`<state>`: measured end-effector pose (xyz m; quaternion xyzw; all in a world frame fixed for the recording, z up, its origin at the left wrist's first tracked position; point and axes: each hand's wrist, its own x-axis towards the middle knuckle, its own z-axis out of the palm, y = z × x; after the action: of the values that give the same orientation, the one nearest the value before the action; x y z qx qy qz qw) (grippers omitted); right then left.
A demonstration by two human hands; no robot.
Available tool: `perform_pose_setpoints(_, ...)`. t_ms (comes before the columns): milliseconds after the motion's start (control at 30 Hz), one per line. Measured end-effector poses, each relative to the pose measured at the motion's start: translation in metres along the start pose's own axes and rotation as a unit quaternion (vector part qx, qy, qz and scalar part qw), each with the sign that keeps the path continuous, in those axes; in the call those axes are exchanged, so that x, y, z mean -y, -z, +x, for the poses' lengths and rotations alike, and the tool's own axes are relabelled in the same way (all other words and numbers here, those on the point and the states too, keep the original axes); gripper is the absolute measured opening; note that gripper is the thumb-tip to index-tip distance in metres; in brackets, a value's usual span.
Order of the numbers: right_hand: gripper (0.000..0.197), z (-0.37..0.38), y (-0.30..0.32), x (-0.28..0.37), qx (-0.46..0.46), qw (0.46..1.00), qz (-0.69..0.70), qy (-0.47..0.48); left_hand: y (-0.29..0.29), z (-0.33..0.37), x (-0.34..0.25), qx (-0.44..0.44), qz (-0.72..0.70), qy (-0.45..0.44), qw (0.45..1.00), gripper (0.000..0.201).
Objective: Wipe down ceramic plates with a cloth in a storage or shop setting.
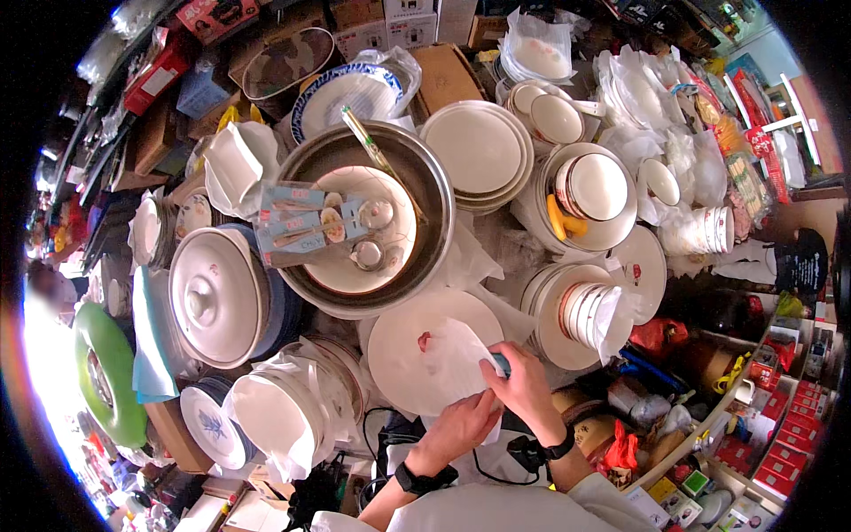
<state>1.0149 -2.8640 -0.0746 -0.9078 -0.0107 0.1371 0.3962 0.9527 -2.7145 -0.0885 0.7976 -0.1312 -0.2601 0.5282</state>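
Observation:
A large white plate (394,355) with a small red motif lies in front of me. Over its right part, a thin white sheet (456,350) stands raised. My right hand (525,390) is closed at the sheet's right edge, around a small teal object (502,364) whose kind I cannot make out. Close below it, my left hand (454,427) has its fingers pressed together by the sheet's lower edge; what they pinch is hidden. Each wrist wears a black band.
Beyond the plate, a steel basin (434,257) holds a white bowl and packaged utensils. A lidded white pot (217,297) stands left. Stacked bowls (585,310) lie on their side at the right. Plates (474,146) are piled behind; boxed goods (784,448) fill shelves lower right.

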Motion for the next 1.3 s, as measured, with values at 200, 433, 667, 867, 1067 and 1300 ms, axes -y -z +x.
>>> perform_pose_setpoints(200, 0.022, -0.02, 0.038, 0.015, 0.131, 0.988, 0.034, 0.07, 0.043, -0.023, -0.004, -0.277, -0.021, -0.009, 0.961, 0.049)
perform_pose_setpoints(433, 0.029, -0.032, 0.058, 0.044, 0.273, 0.951, 0.106, 0.098, 0.107, -0.04, -0.007, -0.081, -0.004, -0.072, 0.994, 0.029)
perform_pose_setpoints(667, 0.048, -0.044, 0.068, 0.017, 0.271, 0.955, 0.06, 0.099, 0.111, -0.061, -0.022, -0.093, -0.111, 0.007, 0.989, 0.018)
perform_pose_setpoints(867, 0.057, -0.066, 0.073, -0.016, 0.32, 0.938, 0.132, -0.012, 0.094, -0.083, -0.011, -0.198, -0.137, 0.094, 0.966, 0.015)
perform_pose_setpoints(1067, 0.064, -0.089, 0.068, -0.035, 0.368, 0.91, 0.186, 0.04, 0.074, -0.081, -0.016, -0.396, -0.238, 0.06, 0.885, 0.016)
perform_pose_setpoints(1300, 0.057, -0.121, 0.098, -0.04, 0.298, 0.895, 0.331, 0.002, 0.076, -0.076, -0.032, -0.4, -0.255, 0.018, 0.88, 0.016)
